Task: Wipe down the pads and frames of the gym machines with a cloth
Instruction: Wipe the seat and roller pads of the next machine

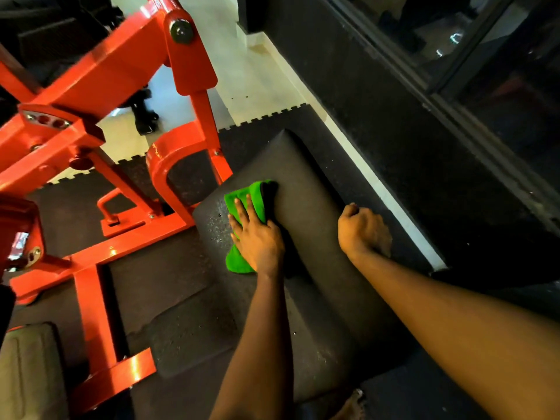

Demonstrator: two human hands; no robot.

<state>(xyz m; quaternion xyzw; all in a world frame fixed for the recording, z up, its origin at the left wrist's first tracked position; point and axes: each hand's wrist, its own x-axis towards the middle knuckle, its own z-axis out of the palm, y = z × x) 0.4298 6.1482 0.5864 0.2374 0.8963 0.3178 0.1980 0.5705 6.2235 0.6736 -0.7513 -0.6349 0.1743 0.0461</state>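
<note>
While the left hand [257, 239] presses one green cloth [244, 194] flat-fingered, the right hand [363, 231] grips one pad [306, 183].

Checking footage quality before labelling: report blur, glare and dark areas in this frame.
Head view: red frame upper left is motion-blurred, with glare spots lower down; the right side is dark; green cloth, left hand and pad are lit and sharp.
</note>
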